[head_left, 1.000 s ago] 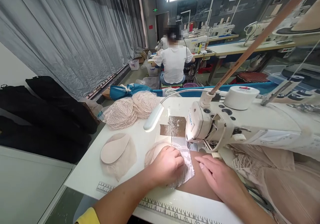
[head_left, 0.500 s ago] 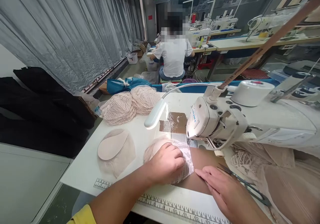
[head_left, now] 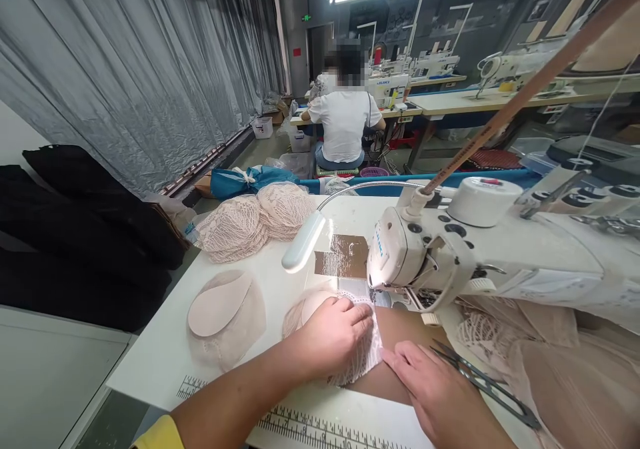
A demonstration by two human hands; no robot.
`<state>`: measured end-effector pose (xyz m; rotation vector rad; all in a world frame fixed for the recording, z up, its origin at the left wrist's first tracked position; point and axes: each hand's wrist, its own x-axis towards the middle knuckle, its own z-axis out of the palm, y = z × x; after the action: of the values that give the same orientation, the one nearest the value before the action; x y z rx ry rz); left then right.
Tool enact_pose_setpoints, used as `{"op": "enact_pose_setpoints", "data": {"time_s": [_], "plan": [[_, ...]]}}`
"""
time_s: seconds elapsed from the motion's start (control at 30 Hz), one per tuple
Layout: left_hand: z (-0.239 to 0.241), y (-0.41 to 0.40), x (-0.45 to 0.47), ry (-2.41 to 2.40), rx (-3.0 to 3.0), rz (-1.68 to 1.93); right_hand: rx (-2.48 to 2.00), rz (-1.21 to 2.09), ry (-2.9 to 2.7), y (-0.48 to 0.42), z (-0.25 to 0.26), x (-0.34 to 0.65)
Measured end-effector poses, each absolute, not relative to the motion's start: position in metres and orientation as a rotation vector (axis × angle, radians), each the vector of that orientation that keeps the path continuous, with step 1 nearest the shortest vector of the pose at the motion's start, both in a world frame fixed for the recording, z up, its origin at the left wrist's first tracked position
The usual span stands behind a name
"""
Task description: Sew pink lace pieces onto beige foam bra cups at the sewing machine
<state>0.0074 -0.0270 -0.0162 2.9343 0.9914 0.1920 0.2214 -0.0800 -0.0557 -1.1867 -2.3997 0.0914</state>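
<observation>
A beige lace bra cup piece (head_left: 361,355) with a scalloped edge lies at the sewing machine (head_left: 395,245), its upper end near the presser foot. Across its top rests my left hand (head_left: 337,332), fingers curled and pressed down on the lace, hiding part of it. My right hand (head_left: 423,375) has its fingertips at the lace's right edge, seemingly pinching it; the thumb is mostly hidden. Thread snips (head_left: 493,385) lie just right of my right hand. Beneath the work is a brown covering (head_left: 413,325) on the table.
On the left of the white table (head_left: 165,342) lies another cup with sheer fabric (head_left: 223,309). Stacked lace cups (head_left: 235,229) stand behind it. A lamp (head_left: 303,242) arches over the work. Sheer fabric (head_left: 565,382) is heaped at right. A seated person (head_left: 344,125) works ahead.
The camera view has tilted slightly upward and shifted right. Both hands stay on the lace cup, with little visible movement relative to the machine.
</observation>
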Motion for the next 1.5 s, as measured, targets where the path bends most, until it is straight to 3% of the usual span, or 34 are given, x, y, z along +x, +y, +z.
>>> {"op": "enact_pose_setpoints", "data": {"time_s": [0.6, 1.03, 1.5], "plan": [[-0.013, 0.005, 0.0, 0.879, 2.902, 0.145, -1.304, 0.187, -2.519, -0.061, -0.04, 0.217], [-0.011, 0.023, 0.0, 0.916, 2.995, 0.221, -1.306, -0.237, -2.492, -0.041, -0.045, 0.21], [-0.019, 0.016, -0.003, 0.799, 2.904, 0.324, -1.316, -0.456, -2.426, -0.036, -0.051, 0.208]]}}
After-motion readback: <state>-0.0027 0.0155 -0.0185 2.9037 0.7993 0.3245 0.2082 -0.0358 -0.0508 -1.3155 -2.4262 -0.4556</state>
